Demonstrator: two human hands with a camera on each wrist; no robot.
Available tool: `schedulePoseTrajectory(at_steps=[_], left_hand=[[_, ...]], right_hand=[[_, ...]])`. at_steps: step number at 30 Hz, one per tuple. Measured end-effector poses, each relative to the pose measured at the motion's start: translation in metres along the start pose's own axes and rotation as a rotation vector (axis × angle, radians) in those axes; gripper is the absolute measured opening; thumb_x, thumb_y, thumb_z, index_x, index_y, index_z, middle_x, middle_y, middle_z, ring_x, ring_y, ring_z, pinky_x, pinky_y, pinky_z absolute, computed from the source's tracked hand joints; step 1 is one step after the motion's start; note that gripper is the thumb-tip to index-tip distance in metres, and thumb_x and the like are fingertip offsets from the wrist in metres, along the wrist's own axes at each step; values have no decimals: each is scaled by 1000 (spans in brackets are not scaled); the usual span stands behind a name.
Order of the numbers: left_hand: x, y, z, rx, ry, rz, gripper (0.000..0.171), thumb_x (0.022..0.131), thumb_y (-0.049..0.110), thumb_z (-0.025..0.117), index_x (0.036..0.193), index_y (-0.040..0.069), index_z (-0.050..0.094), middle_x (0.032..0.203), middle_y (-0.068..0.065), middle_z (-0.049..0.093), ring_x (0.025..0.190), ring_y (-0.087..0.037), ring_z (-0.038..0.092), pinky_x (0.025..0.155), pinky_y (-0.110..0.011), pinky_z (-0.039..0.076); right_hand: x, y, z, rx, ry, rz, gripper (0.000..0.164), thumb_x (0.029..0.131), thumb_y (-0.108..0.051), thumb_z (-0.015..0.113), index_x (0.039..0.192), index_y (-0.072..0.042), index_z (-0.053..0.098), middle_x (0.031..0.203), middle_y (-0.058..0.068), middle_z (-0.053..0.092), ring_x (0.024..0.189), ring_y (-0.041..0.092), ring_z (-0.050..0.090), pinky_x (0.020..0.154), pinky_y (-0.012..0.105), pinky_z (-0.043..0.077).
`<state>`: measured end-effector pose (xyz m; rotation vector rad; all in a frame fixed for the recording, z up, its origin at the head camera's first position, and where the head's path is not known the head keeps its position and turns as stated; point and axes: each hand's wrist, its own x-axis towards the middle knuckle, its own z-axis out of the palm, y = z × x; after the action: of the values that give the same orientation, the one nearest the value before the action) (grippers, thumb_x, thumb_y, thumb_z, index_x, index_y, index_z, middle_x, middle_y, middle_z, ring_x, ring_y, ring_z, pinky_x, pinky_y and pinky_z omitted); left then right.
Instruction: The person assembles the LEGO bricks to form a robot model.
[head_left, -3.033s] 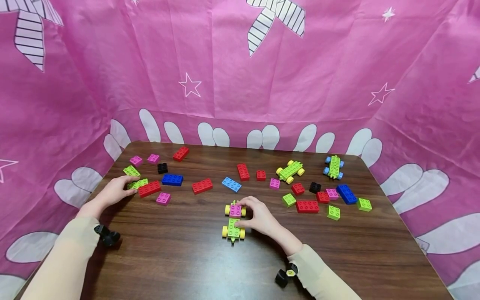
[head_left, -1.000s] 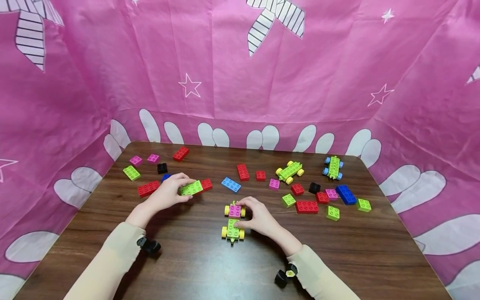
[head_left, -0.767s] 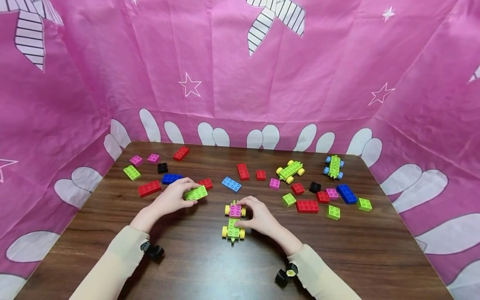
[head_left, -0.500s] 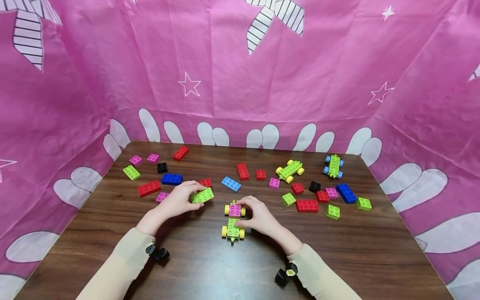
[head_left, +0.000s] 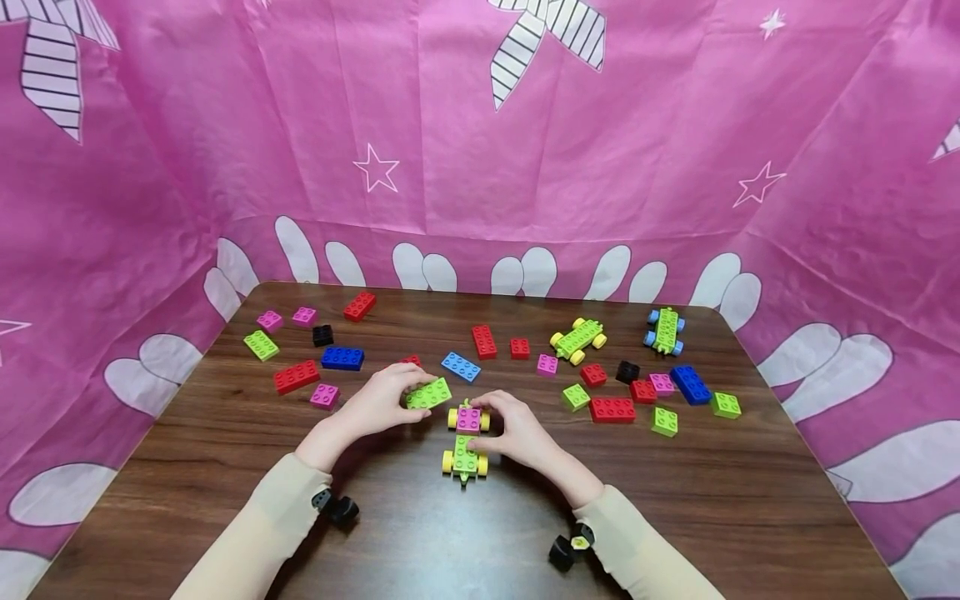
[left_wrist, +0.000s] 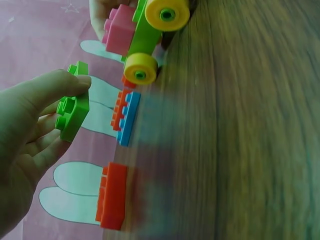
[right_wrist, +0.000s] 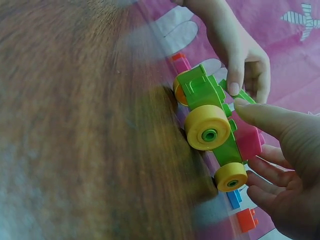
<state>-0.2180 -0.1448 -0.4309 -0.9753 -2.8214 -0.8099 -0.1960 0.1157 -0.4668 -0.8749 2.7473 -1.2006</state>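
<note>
My left hand (head_left: pixel 378 402) pinches a lime-green building brick (head_left: pixel 429 394) between thumb and fingers. The brick is held above the table, just left of a toy car base (head_left: pixel 466 458) and apart from it. That base is lime green on yellow wheels (left_wrist: pixel 141 69), with a square pink brick (head_left: pixel 468 419) set on its far half. From the right side, my right hand (head_left: pixel 520 427) steadies the car with thumb and fingers. In the right wrist view the right thumb (right_wrist: pixel 260 117) lies near the green studs, and its other fingers are by the pink brick (right_wrist: pixel 247 137).
Loose red, blue, black, pink and green bricks lie to the left and right on the brown table (head_left: pixel 390 533). Behind the car lies a light-blue brick (head_left: pixel 461 367). Two more wheeled bases (head_left: pixel 577 340) stand at the back right. Pink cloth (head_left: pixel 465 192) surrounds the table.
My left hand took the green brick from beside the red one at the far left. It carried the brick rightward, close to the car. My right hand stayed at the car.
</note>
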Motion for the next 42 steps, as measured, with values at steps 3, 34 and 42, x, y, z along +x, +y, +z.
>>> schedulePoseTrajectory(at_steps=[3,34,42], left_hand=[[2,3,2,-4,-1,16,47,79,23,79,121,8,65,111,-6,65,102,-21,58,89,-42,50],[15,25,9,-83,-29,65,49,80,26,77,125,10,64,119,-3,64,103,-14,58,84,-31,51],[15,26,10,-96,-33,69,49,80,27,78,124,10,64,117,-2,64,99,-12,57,81,-27,50]], right_hand=[[0,-1,-1,17,16,6,53,76,-31,82,118,-6,63,115,5,65,106,21,61,93,41,50],[12,-13,-4,148,161,14,44,83,-15,76,123,-6,61,113,8,67,108,22,63,93,42,52],[12,-14,-3,150,164,5,40,83,-13,75,120,-4,61,110,9,68,105,23,64,91,40,53]])
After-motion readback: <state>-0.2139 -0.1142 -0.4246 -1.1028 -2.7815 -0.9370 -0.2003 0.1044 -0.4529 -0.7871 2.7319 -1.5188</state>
